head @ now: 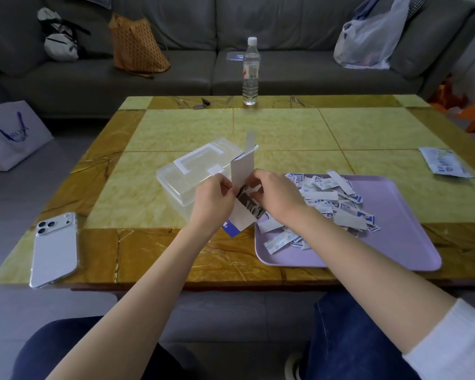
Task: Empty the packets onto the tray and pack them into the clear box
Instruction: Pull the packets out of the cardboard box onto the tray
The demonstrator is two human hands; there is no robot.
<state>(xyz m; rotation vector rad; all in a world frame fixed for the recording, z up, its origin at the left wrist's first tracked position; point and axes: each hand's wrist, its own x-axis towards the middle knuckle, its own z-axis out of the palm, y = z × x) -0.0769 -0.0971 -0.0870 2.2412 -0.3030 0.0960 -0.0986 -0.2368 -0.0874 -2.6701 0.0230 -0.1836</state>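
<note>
Knees (351, 341) at bottom; left hand (214, 200), right hand (279, 197) both pinch opened packet (243, 171) between clear box (181, 179), tray (395, 229).

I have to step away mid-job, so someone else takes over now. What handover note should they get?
Hands: left hand and right hand both grip an opened cardboard packet, held between the clear box and the purple tray.
Done: a pile of wrapped strips lies on the tray.
Left: finish this packet; a flat packet lies at the table's right edge; the clear box looks closed, no strips visible inside.
</note>
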